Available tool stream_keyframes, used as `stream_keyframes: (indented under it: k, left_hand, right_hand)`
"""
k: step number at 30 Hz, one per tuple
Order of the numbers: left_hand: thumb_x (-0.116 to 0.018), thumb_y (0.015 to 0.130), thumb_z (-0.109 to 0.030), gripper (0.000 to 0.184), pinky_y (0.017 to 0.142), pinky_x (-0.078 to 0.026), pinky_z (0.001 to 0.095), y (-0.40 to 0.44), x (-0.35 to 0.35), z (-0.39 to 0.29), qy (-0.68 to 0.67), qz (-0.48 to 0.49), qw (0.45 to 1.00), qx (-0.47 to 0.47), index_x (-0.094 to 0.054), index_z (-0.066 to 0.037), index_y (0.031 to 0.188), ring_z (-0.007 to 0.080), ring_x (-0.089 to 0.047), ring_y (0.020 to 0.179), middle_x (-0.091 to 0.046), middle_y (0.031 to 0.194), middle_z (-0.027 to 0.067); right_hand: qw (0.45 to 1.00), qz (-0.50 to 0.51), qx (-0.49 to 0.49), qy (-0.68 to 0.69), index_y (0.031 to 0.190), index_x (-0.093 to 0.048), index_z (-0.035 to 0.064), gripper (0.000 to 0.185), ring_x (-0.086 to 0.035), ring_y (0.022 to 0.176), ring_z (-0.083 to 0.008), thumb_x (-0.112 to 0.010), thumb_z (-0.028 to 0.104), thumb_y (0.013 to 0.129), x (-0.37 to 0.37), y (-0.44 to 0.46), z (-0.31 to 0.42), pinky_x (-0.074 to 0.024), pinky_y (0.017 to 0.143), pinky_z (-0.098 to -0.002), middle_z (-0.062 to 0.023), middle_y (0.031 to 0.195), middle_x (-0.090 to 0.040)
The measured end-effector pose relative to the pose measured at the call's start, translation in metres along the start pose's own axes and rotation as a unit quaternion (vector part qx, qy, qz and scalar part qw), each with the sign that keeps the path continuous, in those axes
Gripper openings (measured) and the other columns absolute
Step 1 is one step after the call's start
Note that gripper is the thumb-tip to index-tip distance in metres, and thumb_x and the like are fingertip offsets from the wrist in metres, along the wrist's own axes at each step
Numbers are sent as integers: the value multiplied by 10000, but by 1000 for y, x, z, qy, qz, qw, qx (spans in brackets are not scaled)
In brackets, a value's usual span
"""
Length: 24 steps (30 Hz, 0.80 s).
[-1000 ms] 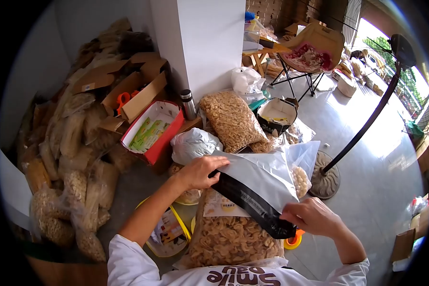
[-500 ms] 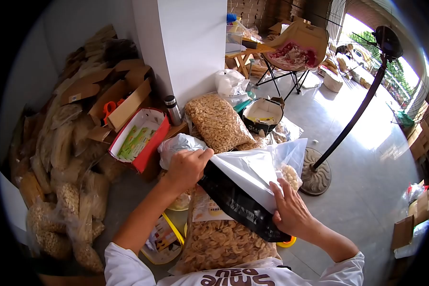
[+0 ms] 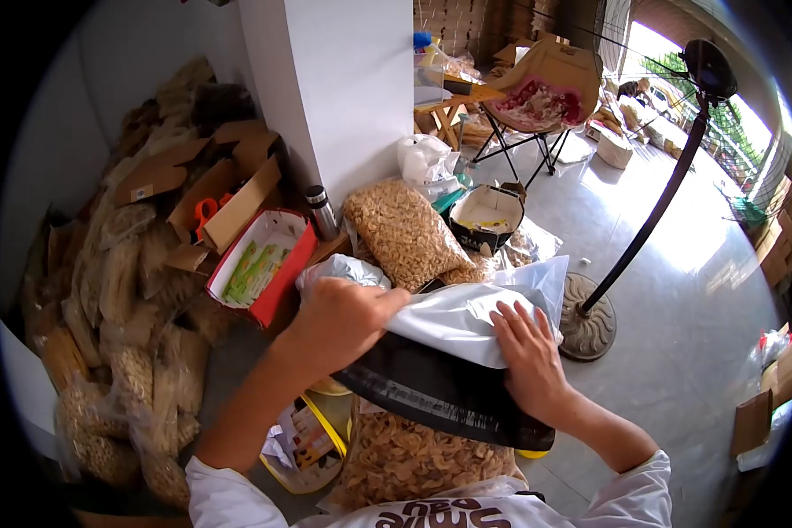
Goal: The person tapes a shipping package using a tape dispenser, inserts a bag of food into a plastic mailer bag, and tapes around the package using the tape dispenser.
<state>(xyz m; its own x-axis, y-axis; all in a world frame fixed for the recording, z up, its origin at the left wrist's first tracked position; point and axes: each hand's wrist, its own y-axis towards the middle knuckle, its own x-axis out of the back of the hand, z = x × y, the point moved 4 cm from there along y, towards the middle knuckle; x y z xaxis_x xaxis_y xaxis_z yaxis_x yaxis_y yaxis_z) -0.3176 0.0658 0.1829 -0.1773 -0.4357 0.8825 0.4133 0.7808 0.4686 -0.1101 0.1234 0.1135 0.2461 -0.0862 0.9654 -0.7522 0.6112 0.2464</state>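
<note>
A black-and-white plastic mailing bag (image 3: pixel 440 383) lies across my front, its white part on the far side and its black part towards me. My left hand (image 3: pixel 348 321) is closed on the bag's left edge, fingers curled in a pinch. On the right, my right hand (image 3: pixel 534 363) rests with fingers stretched flat over the white plastic; its thumb is partly hidden. Under the mailing bag, close to my shirt, stands a large clear bag of dried slices (image 3: pixel 431 458), its upper part covered.
Beyond my hands lie another clear bag of dried pieces (image 3: pixel 405 224), a red box with green packets (image 3: pixel 264 264), a thermos (image 3: pixel 320 211) and a black-sided box (image 3: pixel 487 216). A fan's round base (image 3: pixel 587 330) stands right. Several filled bags (image 3: pixel 132 352) are piled left.
The black part of the mailing bag has spread lower and towards me, covering the printed label on the clear bag. My left hand has turned and shifted slightly closer.
</note>
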Motion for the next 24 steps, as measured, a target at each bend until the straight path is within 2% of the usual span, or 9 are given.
stream_keyframes:
  k: [5,10,12,14,15,16,18,21,24]
  left_hand:
    - [-517,668,15,107,534,-454,378,-27,-14,29,65,64,993,76,-530,-62,741,278,-591,604,-530,589,94]
    - [-557,693,-37,17,550,-488,345,-43,-41,86,178,64,962,198,-562,-37,709,258,-622,623,-596,659,124]
    - [-563,684,-34,49,566,-490,349,-47,-51,118,173,46,948,264,-585,-26,727,273,-623,641,-611,685,150]
    - [-580,673,-42,128,585,-487,348,-56,-71,159,-28,-43,936,349,-625,-6,788,255,-632,652,-625,701,182]
    - [-570,716,-27,131,592,-488,336,-65,-94,186,-239,-80,866,431,-650,-5,818,208,-630,637,-642,680,138]
    - [-552,764,-16,142,629,-506,339,-66,-105,187,-521,-141,688,484,-650,-17,866,192,-624,652,-653,730,68]
    - [-535,781,7,194,707,-512,335,-71,-133,190,-672,-222,502,497,-636,-30,942,208,-629,752,-655,853,55]
    - [-529,777,34,246,815,-481,330,-77,-181,195,-703,-239,432,512,-611,-45,995,199,-599,916,-630,967,81]
    - [-465,803,90,291,760,-525,357,-85,-214,176,-693,-277,410,525,-528,27,1081,247,-595,907,-581,1035,126]
  right_hand:
    - [994,71,-76,25,947,-581,31,361,-551,981,-292,-552,-47,595,-13,-7,-52,-439,849,-394,-141,1018,-581]
    - [976,119,-140,-117,793,-618,66,214,-609,774,-308,-519,-37,635,-12,18,-98,-477,731,-412,-123,760,-621]
    - [980,-2,-173,-101,787,-622,54,209,-602,781,-328,-507,-50,647,6,44,-108,-472,726,-427,-150,737,-614]
    - [962,-218,-149,-65,820,-627,51,215,-602,761,-337,-515,-48,665,27,63,-102,-474,688,-418,-162,718,-610]
    - [963,-219,-145,-64,820,-627,51,215,-602,761,-337,-515,-48,665,25,70,-104,-474,688,-418,-162,718,-610]
    - [961,-221,-168,-14,852,-631,61,234,-601,726,-334,-524,-43,671,17,77,-112,-470,651,-408,-162,702,-606]
    - [957,-214,-184,70,919,-656,110,290,-577,579,-270,-549,-25,685,-16,90,-137,-444,556,-360,-142,628,-584]
    - [938,-177,-212,208,921,-680,110,300,-500,526,-162,-564,-24,678,-70,95,-163,-416,530,-306,-82,582,-561]
    - [923,-191,-242,228,905,-693,92,290,-482,531,-123,-571,-20,667,-127,88,-185,-409,525,-296,-99,603,-596]
